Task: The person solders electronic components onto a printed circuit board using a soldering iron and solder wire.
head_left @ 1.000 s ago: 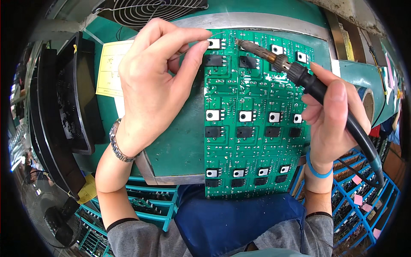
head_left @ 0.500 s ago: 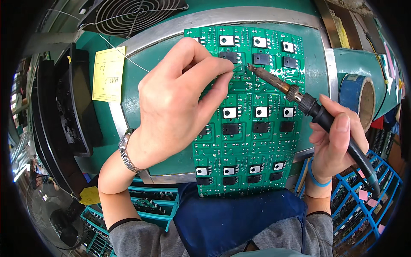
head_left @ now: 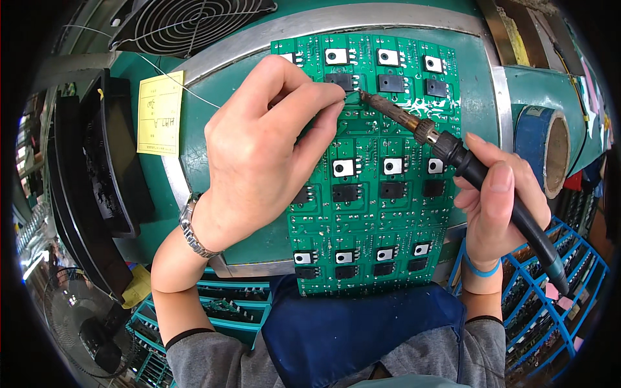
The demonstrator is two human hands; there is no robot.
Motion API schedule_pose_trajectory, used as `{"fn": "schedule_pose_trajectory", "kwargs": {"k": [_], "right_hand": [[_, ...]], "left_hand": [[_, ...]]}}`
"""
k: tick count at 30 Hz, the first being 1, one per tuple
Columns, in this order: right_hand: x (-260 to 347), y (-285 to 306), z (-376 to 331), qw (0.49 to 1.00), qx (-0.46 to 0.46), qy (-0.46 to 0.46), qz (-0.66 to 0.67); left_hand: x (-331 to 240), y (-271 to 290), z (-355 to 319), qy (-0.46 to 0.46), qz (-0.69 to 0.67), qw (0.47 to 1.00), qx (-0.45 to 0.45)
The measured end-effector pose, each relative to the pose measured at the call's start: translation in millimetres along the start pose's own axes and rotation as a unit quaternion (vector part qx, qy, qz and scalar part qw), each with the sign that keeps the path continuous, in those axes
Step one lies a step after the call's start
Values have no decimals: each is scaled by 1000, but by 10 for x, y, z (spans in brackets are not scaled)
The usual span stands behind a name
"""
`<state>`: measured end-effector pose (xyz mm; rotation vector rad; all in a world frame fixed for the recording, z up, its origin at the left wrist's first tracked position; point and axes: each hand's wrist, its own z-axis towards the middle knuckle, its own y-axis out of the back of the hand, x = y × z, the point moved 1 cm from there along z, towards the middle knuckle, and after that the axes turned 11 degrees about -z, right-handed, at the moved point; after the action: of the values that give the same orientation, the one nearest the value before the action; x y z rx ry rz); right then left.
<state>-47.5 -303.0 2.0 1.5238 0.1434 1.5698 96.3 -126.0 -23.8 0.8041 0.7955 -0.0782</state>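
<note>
A green circuit board panel (head_left: 375,220) lies in front of me, with rows of black and white-topped components. My right hand (head_left: 504,200) grips the black handle of a soldering iron (head_left: 453,152). The iron's dark tip touches or hovers just over the board, beside a black component (head_left: 341,81) in the upper rows. My left hand (head_left: 265,149) is pinched just left of that tip, above the board. A thin solder wire (head_left: 187,90) runs in from the upper left, passes behind this hand and seems to come out at the fingertips.
A fan grille (head_left: 194,22) stands at the back left, near a yellow paper tag (head_left: 160,113). Black trays (head_left: 103,155) are stacked at the left. On the right sits a blue roll (head_left: 537,142). Blue racks (head_left: 556,284) and teal racks (head_left: 239,294) flank my lap.
The iron's tip has moved left, closer to my left fingertips. My left hand has shifted slightly left, and the board has also shifted a little up and left in view.
</note>
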Motion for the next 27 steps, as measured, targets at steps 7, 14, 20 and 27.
{"fn": "schedule_pose_trajectory", "kwargs": {"k": [7, 14, 20, 27], "right_hand": [[53, 16, 0, 992, -4, 89, -88], [51, 23, 2, 992, -1, 87, -90], [49, 32, -6, 995, -3, 69, -68], [23, 32, 23, 999, -26, -16, -11]], "left_hand": [[59, -17, -2, -56, 22, 998, 5], [-13, 37, 51, 1, 6, 1000, -9], [33, 31, 40, -1, -7, 1000, -15], [44, 9, 49, -4, -9, 1000, -14]]}}
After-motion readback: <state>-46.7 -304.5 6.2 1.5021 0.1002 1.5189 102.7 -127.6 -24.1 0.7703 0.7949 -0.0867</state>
